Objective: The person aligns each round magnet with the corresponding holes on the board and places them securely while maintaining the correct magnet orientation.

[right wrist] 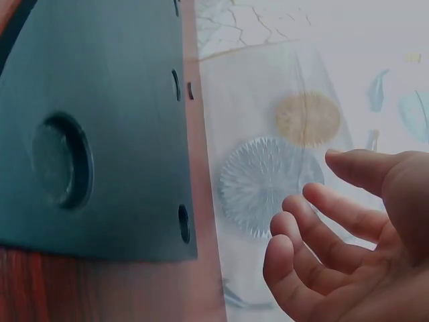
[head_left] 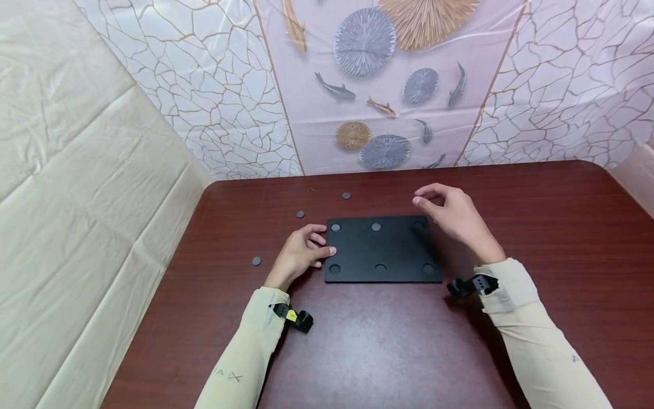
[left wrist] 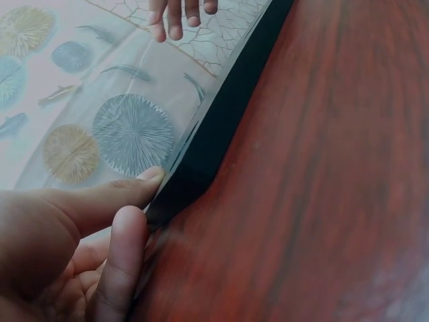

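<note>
A thin black board [head_left: 380,247] with round recesses along its front and back edges lies on the table. Grey discs sit in two of its back recesses: one disc [head_left: 335,227] at the left corner, another disc [head_left: 376,226] in the middle. The other recesses show bare black. My left hand [head_left: 301,250] holds the board's left edge, thumb on top and fingers against the side. Beyond the back right corner hovers my right hand [head_left: 455,213], its fingers loosely curled with nothing in them. In the right wrist view its fingers [right wrist: 278,251] are apart from the board.
Three loose grey discs lie on the dark red table [head_left: 388,341]: one disc [head_left: 346,195] behind the board, one disc [head_left: 300,214] off its back left corner, and one disc [head_left: 256,261] left of my left hand. A patterned curtain [head_left: 322,136] hangs behind the table.
</note>
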Tool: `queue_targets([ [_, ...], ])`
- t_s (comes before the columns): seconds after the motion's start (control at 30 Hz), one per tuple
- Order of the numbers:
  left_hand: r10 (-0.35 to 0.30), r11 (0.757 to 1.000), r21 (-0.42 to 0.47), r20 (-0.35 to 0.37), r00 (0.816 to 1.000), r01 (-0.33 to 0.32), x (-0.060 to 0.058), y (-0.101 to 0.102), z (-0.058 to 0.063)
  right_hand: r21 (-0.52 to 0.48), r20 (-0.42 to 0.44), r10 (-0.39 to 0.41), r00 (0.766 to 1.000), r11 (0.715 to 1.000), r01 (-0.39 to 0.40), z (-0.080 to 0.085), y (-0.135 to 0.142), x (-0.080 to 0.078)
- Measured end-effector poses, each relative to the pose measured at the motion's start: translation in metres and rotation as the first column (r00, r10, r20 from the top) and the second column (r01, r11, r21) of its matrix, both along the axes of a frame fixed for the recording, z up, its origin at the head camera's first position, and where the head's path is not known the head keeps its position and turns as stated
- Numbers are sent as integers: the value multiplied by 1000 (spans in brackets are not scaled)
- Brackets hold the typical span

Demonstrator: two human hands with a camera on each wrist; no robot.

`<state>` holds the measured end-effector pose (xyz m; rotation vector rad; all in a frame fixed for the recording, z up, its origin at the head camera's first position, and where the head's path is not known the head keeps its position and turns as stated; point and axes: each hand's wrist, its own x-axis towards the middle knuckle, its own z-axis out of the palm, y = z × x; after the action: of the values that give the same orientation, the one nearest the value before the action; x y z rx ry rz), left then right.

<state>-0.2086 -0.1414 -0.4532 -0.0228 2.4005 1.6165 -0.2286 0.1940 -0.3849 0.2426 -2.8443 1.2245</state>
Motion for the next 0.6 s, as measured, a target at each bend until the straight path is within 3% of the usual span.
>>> queue_targets([
  [0.3, 6, 1000, 1, -1, 1000, -6, 1, 1, 0, -73, 72, -38, 997, 996, 43, -10, 21, 0],
  [0.6, 3, 1000, 11, 0, 1000, -3, 3, 1, 1, -254, 276, 8, 961, 965, 65, -38, 35, -2],
])
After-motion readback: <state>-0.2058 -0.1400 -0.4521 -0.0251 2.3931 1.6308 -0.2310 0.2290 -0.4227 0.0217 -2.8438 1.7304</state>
